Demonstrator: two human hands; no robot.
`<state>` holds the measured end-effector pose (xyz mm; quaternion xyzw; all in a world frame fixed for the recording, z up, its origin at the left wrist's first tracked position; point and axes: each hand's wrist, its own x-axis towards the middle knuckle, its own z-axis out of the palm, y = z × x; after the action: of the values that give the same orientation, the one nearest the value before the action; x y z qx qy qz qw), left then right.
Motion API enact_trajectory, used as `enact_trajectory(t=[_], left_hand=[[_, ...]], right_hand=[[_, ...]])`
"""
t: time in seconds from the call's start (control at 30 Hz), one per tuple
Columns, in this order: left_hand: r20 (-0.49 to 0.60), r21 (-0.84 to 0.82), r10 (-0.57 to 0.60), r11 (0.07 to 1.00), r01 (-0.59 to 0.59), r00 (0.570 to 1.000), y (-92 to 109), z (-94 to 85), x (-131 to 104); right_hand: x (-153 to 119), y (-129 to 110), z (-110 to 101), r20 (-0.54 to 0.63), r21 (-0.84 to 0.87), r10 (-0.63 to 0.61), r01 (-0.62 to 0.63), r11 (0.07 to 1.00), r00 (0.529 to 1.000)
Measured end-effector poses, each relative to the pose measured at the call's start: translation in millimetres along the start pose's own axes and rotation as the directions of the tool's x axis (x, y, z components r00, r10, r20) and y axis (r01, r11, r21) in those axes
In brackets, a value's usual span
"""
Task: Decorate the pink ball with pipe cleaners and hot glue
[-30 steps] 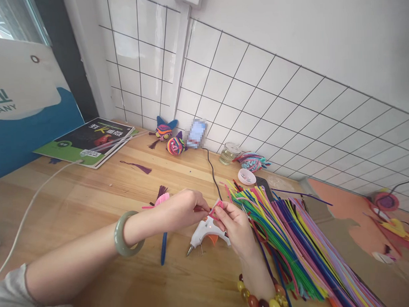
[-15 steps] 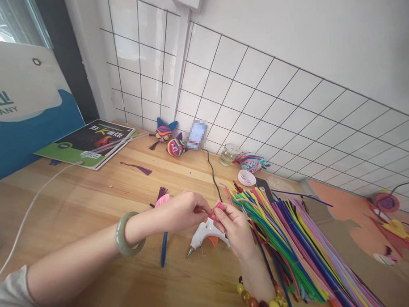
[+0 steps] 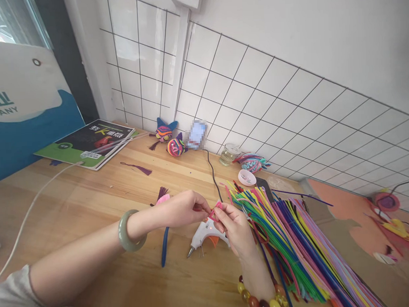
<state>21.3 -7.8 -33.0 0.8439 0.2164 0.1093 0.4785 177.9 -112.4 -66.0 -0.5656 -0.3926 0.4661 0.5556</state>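
A small bent piece of pink pipe cleaner (image 3: 213,212) is pinched between my two hands. My left hand (image 3: 189,210), with a green bangle on its wrist, grips the left end with closed fingertips. My right hand (image 3: 234,224), wearing a bead bracelet, holds the looped end between thumb and fingers. Just below them a white glue gun (image 3: 200,236) lies on the table, partly covered by my right hand. Behind my left wrist, a pink fuzzy piece (image 3: 163,199) with a dark tassel shows in part, and a blue strip (image 3: 165,249) sticks out below.
Bundles of coloured pipe cleaners (image 3: 288,240) spread over the right side. Two colourful fish-like crafts (image 3: 176,146), a phone (image 3: 196,135), a glass jar (image 3: 228,155) and a white bowl (image 3: 247,177) stand along the wall. A purple tassel (image 3: 138,168) and a book (image 3: 93,139) lie left.
My left hand and forearm have shifted very slightly to the right. Both hands still pinch the pink pipe cleaner; the other things stay where they were.
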Motion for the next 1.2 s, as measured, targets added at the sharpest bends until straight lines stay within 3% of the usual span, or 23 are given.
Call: enact_trajectory(t=[1.2], left_hand=[[0.017,-0.038,-0.011,0.999,0.011,1.000,-6.7,1.2,4.7]], right_hand=[[1.2,1.1,-3.7,0.016,0.001,0.000,0.000,1.000,1.000]])
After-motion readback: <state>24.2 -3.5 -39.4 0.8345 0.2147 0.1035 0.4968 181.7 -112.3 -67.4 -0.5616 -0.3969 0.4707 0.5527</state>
